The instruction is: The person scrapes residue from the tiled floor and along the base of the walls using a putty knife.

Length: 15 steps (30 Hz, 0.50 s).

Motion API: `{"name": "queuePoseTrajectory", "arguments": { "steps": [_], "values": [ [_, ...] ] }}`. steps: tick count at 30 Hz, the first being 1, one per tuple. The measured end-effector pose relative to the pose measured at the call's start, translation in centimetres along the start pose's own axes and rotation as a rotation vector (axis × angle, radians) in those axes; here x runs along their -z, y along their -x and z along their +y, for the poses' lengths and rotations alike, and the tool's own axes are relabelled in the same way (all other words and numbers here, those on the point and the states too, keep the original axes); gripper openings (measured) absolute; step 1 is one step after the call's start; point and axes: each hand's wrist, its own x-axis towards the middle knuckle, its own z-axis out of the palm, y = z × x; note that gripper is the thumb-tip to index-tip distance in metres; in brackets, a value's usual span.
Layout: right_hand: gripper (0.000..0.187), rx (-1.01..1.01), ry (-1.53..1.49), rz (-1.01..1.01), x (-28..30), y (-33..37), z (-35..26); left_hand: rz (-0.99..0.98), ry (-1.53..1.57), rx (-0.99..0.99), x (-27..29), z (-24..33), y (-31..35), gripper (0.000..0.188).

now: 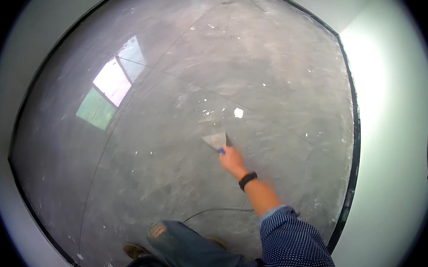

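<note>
My right hand [232, 160] is closed around the blue handle of a putty knife [216, 140]. Its wide, flat grey blade points away from me, low over the grey concrete floor [175, 131]; whether the edge touches the floor I cannot tell. Just beyond the blade lies a white patch [239, 113], with smaller white specks [207, 113] scattered to its left. A black band circles my right wrist, and a dark blue dotted sleeve is pushed up my forearm. My left hand is out of the picture.
Pale walls with a dark skirting strip [354, 97] enclose the floor on the left and right. A thin dark cable [215, 209] curves across the floor near my bent knee in torn jeans [184, 243]. Window light reflects [112, 81] on the floor at left. More white spots lie farther off.
</note>
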Motion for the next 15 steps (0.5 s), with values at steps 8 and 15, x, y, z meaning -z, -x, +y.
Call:
{"name": "queuePoseTrajectory", "arguments": {
  "steps": [8,15],
  "values": [
    [0.045,-0.277,0.013,-0.118,4.1,7.6,1.1,0.144,-0.038,-0.273,1.0,3.5,-2.1,0.027],
    [0.023,-0.126,-0.033,0.198,4.6,-8.4,5.6,0.067,0.007,-0.637,0.9,5.8,-9.8,0.018]
  ]
}}
